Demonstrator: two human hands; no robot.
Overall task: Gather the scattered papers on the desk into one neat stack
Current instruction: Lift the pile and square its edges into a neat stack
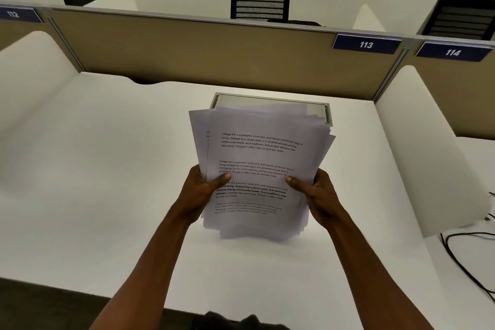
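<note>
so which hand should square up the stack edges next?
Right hand, probably: the papers fan out most along their right edge, beside it. Left hand just steadies.

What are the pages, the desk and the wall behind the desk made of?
Pages: thin white printer paper, matte, edges fanned. Desk: smooth matte white top, probably laminate. Wall panel: tan, looks like fabric, with a grey metal-looking rim.

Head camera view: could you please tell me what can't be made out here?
- Lower sheets in the papers: covered by the top page.
- Box on the desk: front hidden behind the papers.
- Fingers of left hand and right hand: behind the papers.
- Cable: cut off by the right edge.
</note>
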